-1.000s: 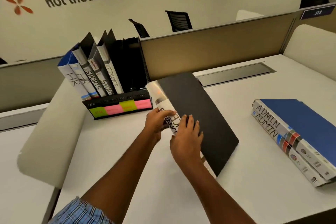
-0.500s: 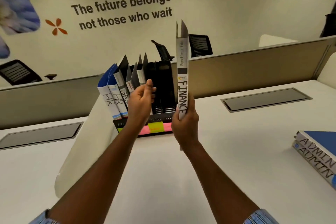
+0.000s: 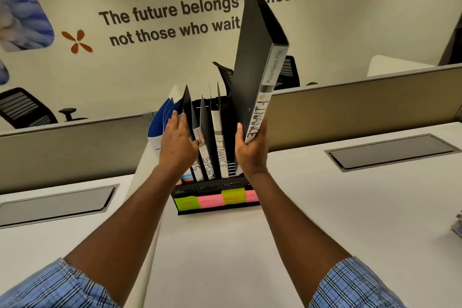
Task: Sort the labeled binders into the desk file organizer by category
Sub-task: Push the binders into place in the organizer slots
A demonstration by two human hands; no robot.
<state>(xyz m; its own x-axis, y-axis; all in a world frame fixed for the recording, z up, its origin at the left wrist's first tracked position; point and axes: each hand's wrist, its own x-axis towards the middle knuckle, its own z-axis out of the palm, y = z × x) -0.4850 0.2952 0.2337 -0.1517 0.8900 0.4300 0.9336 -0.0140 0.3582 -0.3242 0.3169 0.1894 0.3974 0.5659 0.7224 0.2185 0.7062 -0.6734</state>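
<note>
Above the grip of the right hand [image 3: 250, 154], the FINANCE binder [image 3: 252, 57] has matt black covers (spine label slightly glossy). Below the grip, the organizer [image 3: 212, 186] looks perforated black metal; the desk [image 3: 325, 207] is smooth.

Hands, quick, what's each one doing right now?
Left hand: open, pressing against the filed binders.
Right hand: gripping the black FINANCE binder.

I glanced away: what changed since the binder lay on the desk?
The right hand lifted the FINANCE binder off the desk and stood it upright beside the organizer. The left hand let go and now presses against the filed binders. The organizer stayed put.
</note>
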